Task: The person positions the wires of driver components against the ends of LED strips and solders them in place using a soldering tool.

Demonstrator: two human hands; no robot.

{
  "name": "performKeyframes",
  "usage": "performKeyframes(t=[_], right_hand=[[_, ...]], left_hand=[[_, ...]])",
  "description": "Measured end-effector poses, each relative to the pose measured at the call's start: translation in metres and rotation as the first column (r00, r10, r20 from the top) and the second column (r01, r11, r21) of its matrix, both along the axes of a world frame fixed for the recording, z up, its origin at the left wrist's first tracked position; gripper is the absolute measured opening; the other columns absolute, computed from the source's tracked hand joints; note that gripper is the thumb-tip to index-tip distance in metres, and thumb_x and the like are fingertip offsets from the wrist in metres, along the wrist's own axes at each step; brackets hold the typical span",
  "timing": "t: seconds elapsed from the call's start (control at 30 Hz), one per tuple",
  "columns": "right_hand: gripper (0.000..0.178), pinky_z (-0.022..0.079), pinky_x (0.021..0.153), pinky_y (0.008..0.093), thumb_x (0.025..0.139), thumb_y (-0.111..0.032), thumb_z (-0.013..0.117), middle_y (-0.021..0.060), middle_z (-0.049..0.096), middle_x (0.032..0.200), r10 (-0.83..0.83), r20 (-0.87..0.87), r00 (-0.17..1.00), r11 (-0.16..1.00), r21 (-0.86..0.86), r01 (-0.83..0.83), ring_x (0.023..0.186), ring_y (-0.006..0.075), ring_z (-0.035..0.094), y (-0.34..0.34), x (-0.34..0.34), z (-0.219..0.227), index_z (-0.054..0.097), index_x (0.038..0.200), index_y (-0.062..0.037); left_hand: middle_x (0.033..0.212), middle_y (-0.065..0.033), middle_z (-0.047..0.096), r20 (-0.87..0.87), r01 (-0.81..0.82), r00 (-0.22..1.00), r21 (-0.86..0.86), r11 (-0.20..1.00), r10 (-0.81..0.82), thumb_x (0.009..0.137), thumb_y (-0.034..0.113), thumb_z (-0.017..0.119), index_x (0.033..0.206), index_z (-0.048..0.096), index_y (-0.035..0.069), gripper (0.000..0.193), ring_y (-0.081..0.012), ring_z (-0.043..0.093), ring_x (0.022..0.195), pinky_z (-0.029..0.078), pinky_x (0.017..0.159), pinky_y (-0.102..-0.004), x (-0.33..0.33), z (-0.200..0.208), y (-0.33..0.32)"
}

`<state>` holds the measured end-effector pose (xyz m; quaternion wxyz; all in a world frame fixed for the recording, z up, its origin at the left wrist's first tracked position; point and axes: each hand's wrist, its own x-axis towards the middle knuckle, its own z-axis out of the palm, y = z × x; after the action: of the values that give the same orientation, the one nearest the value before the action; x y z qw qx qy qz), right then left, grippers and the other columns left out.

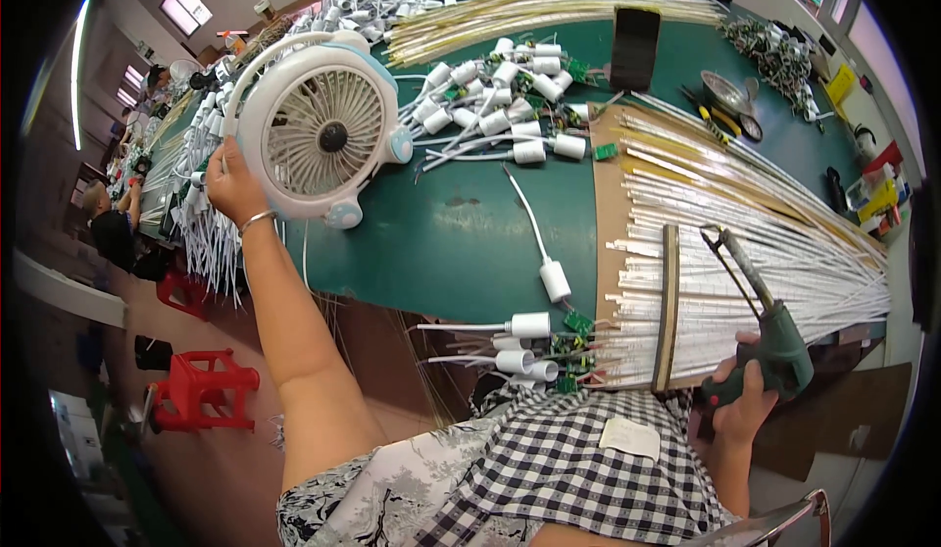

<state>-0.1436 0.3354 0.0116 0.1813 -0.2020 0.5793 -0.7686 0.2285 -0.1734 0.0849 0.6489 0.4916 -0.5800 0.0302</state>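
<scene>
My left hand (235, 186) is closed on the left rim of a white and pale blue desk fan (263, 145), which stands on small rounded feet on the green tabletop. In my right hand (747, 402) is a green soldering gun (784, 346), its thin tip pointing up and left above a row of white LED strips (755, 282). A dark bar (668, 302) lies across the strips. Near me, green circuit boards (578, 323) sit at the strips' ends, beside white lamp caps (530, 325) with wires. One wired cap (554, 279) lies apart, by the cardboard's edge.
A pile of wired caps (505, 106) lies beyond the fan. Behind the strips stand a dark phone (635, 47), a metal bowl (723, 91) and pliers (711, 118). Red stools (204, 390) are on the floor at left. Other people sit at the far side and far left.
</scene>
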Motion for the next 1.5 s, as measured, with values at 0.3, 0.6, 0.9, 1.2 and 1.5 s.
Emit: performKeyframes(t=[0.3, 0.6, 0.9, 1.2, 1.5], right_hand=[[0.044, 0.045, 0.054, 0.0252, 0.088, -0.016, 0.055, 0.0147, 0.056, 0.113, -0.032, 0.019, 0.999, 0.999, 0.0, 0.032, 0.064, 0.0132, 0.055, 0.015, 0.003, -0.009, 0.043, 0.126, 0.0012], [0.042, 0.046, 0.051, 0.024, 0.088, -0.016, 0.055, 0.0156, 0.057, 0.109, -0.078, 0.01, 0.997, 0.997, -0.002, 0.078, 0.062, 0.013, 0.057, 0.035, 0.004, -0.017, 0.044, 0.123, 0.0036], [0.043, 0.047, 0.05, 0.0244, 0.088, -0.013, 0.054, 0.0175, 0.056, 0.111, -0.069, 0.049, 0.996, 0.998, 0.007, 0.068, 0.063, 0.0149, 0.059, 0.041, 0.0, -0.018, 0.042, 0.127, 0.0035], [0.043, 0.048, 0.052, 0.0254, 0.087, -0.012, 0.054, 0.019, 0.058, 0.111, -0.118, 0.084, 0.989, 0.993, -0.017, 0.119, 0.063, 0.0155, 0.059, 0.05, 0.003, -0.023, 0.043, 0.126, 0.0025], [0.044, 0.047, 0.053, 0.0258, 0.086, -0.016, 0.056, 0.0165, 0.057, 0.108, -0.088, 0.102, 0.991, 0.995, 0.048, 0.083, 0.063, 0.0147, 0.057, 0.034, -0.002, -0.018, 0.043, 0.122, 0.0054]], left_hand=[[0.08, -0.0151, 0.068, 0.125, -0.113, 0.984, -0.115, 0.987, 0.127, 0.085, 0.049, 0.061, 0.087, 0.069, 0.004, 0.046, -0.0293, 0.063, 0.071, 0.048, 0.066, -0.0383, -0.01, -0.002, -0.008], [0.092, -0.0126, 0.068, 0.057, -0.158, 0.987, 0.133, 0.979, 0.151, 0.084, 0.052, 0.06, 0.094, 0.069, 0.006, 0.049, -0.0266, 0.063, 0.087, 0.048, 0.076, -0.0355, 0.006, -0.001, -0.014], [0.122, -0.0085, 0.055, 0.765, 0.641, 0.296, 0.285, 0.712, -0.573, 0.074, 0.013, 0.072, 0.117, 0.06, 0.015, 0.045, -0.0306, 0.046, 0.115, 0.033, 0.098, -0.0448, -0.153, -0.047, 0.131], [0.104, -0.0054, 0.061, 0.632, 0.62, -0.036, 0.622, 0.479, -0.774, 0.072, 0.017, 0.073, 0.108, 0.063, 0.015, 0.037, -0.0284, 0.053, 0.104, 0.038, 0.091, -0.0416, -0.179, -0.1, 0.17], [0.098, -0.0048, 0.059, 0.764, 0.585, 0.174, 0.427, 0.689, -0.621, 0.072, 0.01, 0.07, 0.095, 0.066, 0.012, 0.023, -0.0264, 0.054, 0.096, 0.04, 0.083, -0.0383, -0.173, -0.087, 0.197]])
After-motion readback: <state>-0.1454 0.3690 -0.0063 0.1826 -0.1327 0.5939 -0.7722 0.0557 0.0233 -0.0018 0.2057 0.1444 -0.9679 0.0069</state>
